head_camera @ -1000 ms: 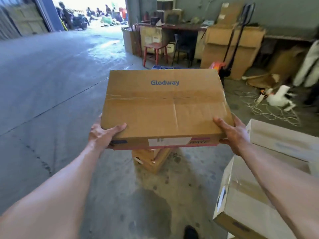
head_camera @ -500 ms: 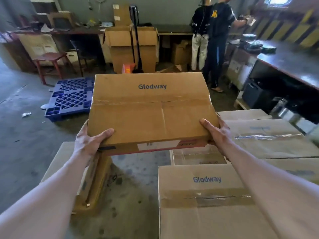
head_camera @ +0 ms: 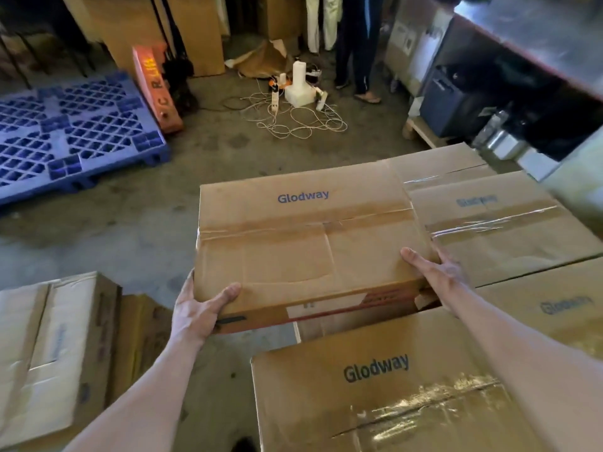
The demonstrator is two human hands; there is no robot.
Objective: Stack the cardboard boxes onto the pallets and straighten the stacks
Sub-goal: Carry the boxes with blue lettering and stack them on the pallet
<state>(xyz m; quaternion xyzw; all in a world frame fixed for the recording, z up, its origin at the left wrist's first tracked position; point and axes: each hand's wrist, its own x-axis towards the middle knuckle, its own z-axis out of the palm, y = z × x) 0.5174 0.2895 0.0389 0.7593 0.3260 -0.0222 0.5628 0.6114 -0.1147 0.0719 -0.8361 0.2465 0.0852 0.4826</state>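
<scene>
Work is looking partly done — stacked boxes (head_camera: 499, 236) are already sitting side by side at right. The left hand (head_camera: 195, 313) and right hand (head_camera: 437, 272) are gripping a taped box (head_camera: 303, 249) by its near corners, holding it over them. Loose boxes (head_camera: 49, 337) are waiting at left, a blue pallet (head_camera: 65, 132) lying beyond. Tape is hiding all contents.

Likely warehouse: stacked cartons (head_camera: 496, 230), plastic pallet (head_camera: 65, 135)

Tangled white cables (head_camera: 295, 122) on grey concrete floor (head_camera: 130, 230), white cylinder on square base (head_camera: 298, 84) among them, orange metal bar (head_camera: 156, 86) lying nearby, dark-trousered legs (head_camera: 357, 44) beyond.
</scene>
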